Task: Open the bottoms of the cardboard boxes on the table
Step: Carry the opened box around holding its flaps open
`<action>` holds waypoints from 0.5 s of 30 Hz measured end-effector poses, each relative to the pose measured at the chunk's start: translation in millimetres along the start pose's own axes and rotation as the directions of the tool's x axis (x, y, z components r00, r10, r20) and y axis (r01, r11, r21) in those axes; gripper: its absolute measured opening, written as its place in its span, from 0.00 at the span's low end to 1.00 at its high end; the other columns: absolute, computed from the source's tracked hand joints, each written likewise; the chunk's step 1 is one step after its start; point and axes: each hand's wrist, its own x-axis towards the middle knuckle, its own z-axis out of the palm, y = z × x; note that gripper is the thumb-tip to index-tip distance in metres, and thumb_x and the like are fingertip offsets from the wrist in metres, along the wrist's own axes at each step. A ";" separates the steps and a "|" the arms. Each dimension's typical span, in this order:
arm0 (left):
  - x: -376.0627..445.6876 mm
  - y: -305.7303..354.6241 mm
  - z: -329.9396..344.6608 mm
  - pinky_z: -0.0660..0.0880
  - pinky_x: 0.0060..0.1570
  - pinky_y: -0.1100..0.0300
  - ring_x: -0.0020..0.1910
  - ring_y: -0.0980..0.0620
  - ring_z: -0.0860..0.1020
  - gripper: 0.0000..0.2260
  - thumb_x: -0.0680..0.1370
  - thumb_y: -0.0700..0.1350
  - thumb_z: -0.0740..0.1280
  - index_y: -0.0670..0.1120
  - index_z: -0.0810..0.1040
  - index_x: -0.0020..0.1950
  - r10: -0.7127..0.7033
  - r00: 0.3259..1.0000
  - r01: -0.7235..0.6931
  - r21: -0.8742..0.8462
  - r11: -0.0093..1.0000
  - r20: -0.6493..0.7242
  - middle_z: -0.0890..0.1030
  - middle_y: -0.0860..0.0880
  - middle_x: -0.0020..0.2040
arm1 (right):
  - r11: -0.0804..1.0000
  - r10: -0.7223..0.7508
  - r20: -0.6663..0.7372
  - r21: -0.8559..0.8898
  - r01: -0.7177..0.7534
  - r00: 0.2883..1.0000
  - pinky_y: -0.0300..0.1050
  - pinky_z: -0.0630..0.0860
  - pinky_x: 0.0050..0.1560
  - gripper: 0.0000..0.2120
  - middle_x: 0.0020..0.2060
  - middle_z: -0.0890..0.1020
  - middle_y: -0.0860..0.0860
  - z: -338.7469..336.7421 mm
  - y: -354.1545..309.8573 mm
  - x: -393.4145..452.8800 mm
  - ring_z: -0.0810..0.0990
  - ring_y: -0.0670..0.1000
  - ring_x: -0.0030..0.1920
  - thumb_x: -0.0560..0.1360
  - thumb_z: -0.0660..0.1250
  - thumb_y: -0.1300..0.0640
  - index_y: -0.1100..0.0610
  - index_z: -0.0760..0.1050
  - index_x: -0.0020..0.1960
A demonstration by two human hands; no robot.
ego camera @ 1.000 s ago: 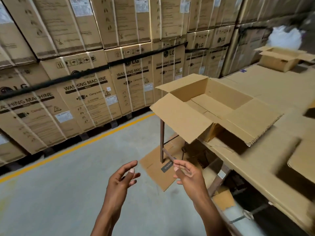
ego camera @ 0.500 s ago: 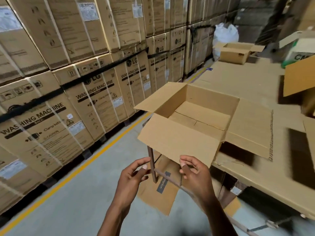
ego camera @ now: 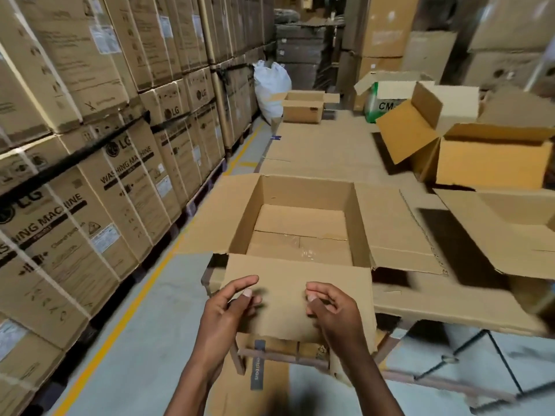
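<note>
The open cardboard box sits at the table's near edge, its bottom flaps taped flat. Your left hand and right hand hover over its near flap, fingers loosely curled, gripping nothing.

An open box of matt brown corrugated cardboard, glossy clear tape along its bottom seam, sits on a table covered in matt cardboard sheets, above a smooth grey concrete floor.
</note>
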 end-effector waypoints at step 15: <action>87.6 4.1 -68.3 0.78 0.59 0.51 0.55 0.45 0.83 0.11 0.83 0.40 0.63 0.48 0.83 0.61 -0.037 0.958 0.041 -0.010 0.999 0.286 0.86 0.44 0.53 | 0.999 0.046 -0.286 0.010 -0.045 0.957 0.51 0.81 0.57 0.09 0.49 0.86 0.42 60.9 -16.6 0.0 0.84 0.50 0.52 0.77 0.71 0.59 0.46 0.85 0.52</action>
